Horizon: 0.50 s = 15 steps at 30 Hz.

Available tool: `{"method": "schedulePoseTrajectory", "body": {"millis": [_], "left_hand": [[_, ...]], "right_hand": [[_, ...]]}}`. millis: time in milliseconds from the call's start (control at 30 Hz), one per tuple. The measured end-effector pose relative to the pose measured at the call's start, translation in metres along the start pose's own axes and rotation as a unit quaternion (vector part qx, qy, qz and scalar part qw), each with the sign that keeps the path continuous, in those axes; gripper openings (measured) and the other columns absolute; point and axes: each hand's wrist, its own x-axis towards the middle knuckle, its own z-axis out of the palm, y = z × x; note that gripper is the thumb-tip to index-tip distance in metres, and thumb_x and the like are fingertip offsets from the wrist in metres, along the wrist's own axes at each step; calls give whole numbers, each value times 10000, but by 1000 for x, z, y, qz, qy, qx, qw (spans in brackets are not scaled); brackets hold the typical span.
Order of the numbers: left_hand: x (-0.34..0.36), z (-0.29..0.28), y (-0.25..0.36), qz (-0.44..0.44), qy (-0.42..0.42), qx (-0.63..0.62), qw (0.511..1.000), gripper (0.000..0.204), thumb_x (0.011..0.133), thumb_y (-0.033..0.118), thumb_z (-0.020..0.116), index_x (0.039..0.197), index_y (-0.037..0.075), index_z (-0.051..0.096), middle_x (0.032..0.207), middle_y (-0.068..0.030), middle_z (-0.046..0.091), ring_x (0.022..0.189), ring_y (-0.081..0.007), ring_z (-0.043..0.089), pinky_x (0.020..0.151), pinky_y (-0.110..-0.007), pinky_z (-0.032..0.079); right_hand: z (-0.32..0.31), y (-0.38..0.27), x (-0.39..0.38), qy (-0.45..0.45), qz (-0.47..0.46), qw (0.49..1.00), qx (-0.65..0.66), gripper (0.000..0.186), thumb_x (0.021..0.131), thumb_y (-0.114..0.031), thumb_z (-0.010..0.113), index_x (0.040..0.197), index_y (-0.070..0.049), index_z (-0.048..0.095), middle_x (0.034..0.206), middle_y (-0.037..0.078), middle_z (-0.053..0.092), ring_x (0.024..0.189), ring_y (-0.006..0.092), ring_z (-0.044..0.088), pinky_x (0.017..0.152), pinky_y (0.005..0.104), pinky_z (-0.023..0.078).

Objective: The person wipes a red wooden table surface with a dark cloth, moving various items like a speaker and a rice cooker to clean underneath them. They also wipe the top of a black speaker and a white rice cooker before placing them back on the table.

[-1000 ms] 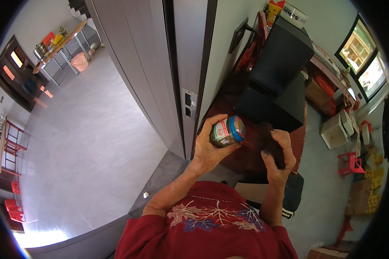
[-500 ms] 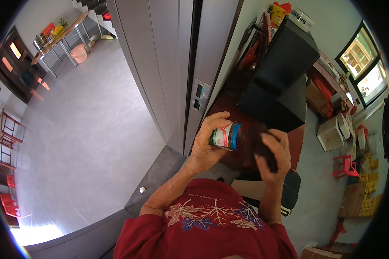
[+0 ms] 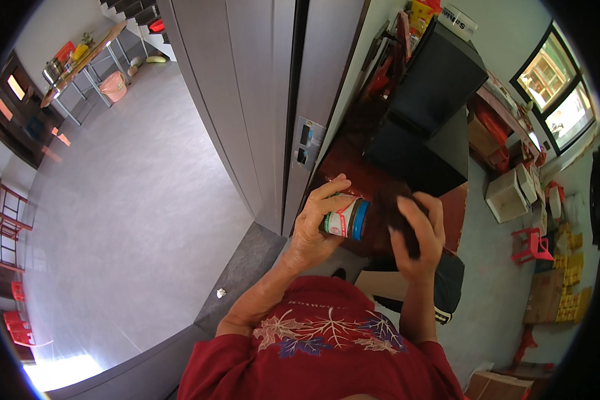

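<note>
A small jar (image 3: pixel 341 223) with a white, red and green label lies tilted on its side in front of my chest. My left hand (image 3: pixel 317 223) is wrapped round its body, and its blue lid (image 3: pixel 360 220) points to the right. A short gap separates the lid from my right hand (image 3: pixel 421 233), whose thumb and fingers are curved and spread apart. Between those fingers is a dark patch; I cannot make out more there.
A grey door (image 3: pixel 247 100) with a metal lock plate (image 3: pixel 307 143) stands beside my left hand. Beyond my hands, black boxes (image 3: pixel 437 80) rest on a dark red table (image 3: pixel 455 213). At the right are a pink stool (image 3: pixel 532 247) and cardboard boxes (image 3: pixel 545 297).
The jar has turned slightly in my left hand's hold, its lid tipping a little downward. My right hand has shifted slightly left and up, closer to the lid. The view has also shifted slightly.
</note>
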Motion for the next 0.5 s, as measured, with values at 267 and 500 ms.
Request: {"method": "schedulePoseTrajectory", "body": {"millis": [267, 500], "left_hand": [[-4, -1, 1, -20, -42, -72, 996, 637, 617, -130, 752, 1178, 66, 523, 1309, -154, 507, 1260, -342, 488, 1034, -398, 426], [-12, 6, -4, -174, -42, -289, 940, 683, 633, -78, 807, 1208, 85, 476, 1346, -115, 477, 1274, -244, 467, 1055, -346, 414]], "right_hand": [[9, -13, 0, -79, 17, 987, 136, 533, 619, 54, 705, 1135, -55, 634, 1070, 161, 542, 922, 302, 580, 772, 346, 488], [23, 11, -14, 8, 126, 970, 209, 419, 741, 37, 659, 1153, -10, 594, 1065, 141, 575, 941, 260, 588, 808, 329, 480]]}}
